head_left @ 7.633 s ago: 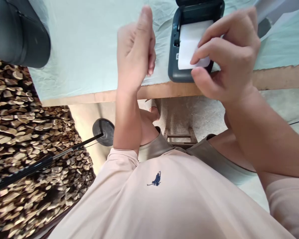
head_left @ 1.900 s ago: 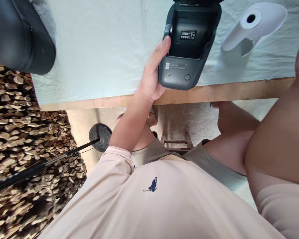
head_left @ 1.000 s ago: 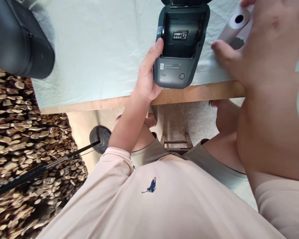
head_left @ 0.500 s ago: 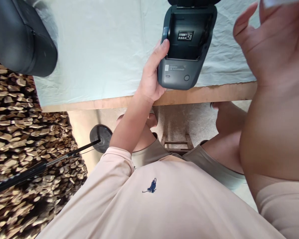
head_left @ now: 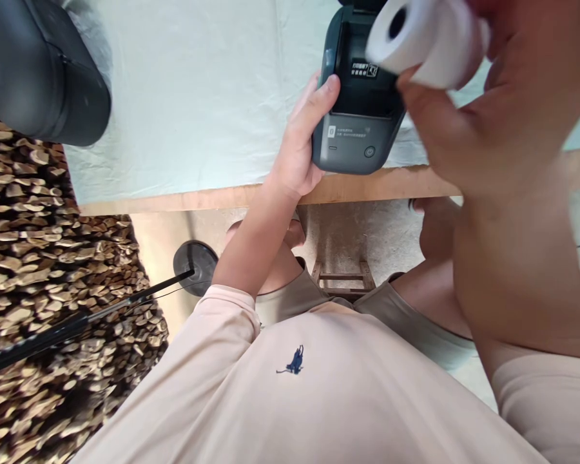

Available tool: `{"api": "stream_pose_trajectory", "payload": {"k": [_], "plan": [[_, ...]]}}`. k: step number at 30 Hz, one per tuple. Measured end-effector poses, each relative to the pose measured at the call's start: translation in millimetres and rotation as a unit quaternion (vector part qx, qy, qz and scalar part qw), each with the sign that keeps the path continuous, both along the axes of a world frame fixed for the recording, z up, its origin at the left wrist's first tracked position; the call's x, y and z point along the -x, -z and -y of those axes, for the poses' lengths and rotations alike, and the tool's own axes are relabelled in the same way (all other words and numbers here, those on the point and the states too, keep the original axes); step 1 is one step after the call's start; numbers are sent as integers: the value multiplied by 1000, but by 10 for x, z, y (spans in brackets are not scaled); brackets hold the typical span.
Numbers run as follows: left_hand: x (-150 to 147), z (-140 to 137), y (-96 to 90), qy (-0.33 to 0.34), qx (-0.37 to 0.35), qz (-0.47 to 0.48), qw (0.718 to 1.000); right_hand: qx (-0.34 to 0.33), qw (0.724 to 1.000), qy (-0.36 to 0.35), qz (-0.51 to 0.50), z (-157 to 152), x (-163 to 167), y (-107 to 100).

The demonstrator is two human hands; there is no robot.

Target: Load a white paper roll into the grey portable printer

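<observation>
Head view shows my right hand (head_left: 493, 109) gripping a white paper roll (head_left: 423, 40), lifted off the table (head_left: 183, 96) and hanging just above and right of the printer (head_left: 360, 109). The roll's long axis points left-and-near toward the open, empty bay, hollow core facing me. My left hand (head_left: 302, 145) clasps the printer's left side at the table's near edge. Half a second ago the roll was almost out of frame; now it overlaps the bay.
</observation>
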State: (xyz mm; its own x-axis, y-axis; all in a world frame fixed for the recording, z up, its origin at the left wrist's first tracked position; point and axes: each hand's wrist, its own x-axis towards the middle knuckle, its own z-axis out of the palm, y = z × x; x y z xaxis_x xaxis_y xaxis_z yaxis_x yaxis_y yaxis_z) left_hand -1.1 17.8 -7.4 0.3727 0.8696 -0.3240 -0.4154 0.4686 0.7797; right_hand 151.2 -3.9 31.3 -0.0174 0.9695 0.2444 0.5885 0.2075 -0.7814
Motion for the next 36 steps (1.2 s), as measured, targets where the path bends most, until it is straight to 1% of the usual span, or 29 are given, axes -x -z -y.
{"api": "stream_pose_trajectory", "payload": {"k": [1,2,3,5,7,10,14,16,17,19,22,25,27,30,33,35,36], "plan": [[-20,5,-39,6,-14,8,1000,-31,996,-8,87,23,20,-11],[-36,9,-66,13,-31,16,999,-54,985,-20,163,35,29,-8],[-49,13,-84,19,-48,26,998,-65,976,-25,207,37,31,7],[-64,23,-92,23,-84,46,995,-58,975,-17,215,20,24,59],[-72,39,-80,17,-108,44,993,-48,972,-6,230,-6,19,107],[-69,63,-58,11,-102,13,995,-37,974,7,225,-25,30,132],[-55,70,-79,2,-48,6,999,-46,985,3,167,-29,54,118],[-53,65,-100,-11,-27,4,1000,-37,991,-6,132,-39,65,126],[-55,62,-106,-14,-28,-2,999,-26,991,-8,128,-46,72,137],[-62,61,-106,-12,-68,-24,997,-4,990,-8,143,-57,84,165],[-70,61,-77,13,-130,-48,990,10,983,32,178,-59,90,201],[-55,42,-47,24,-132,-7,991,-4,981,46,190,-51,85,219],[-29,17,-39,38,-104,30,993,-22,981,21,194,-47,86,228],[11,-17,-46,55,-58,53,995,-37,980,-28,192,-50,94,242],[27,-24,-61,54,-69,46,995,-51,981,-63,178,-54,95,242],[27,-20,-59,56,-83,32,994,-73,985,-61,145,-49,89,228],[28,-18,-52,55,-89,26,994,-80,988,-47,121,-44,87,218]]}}
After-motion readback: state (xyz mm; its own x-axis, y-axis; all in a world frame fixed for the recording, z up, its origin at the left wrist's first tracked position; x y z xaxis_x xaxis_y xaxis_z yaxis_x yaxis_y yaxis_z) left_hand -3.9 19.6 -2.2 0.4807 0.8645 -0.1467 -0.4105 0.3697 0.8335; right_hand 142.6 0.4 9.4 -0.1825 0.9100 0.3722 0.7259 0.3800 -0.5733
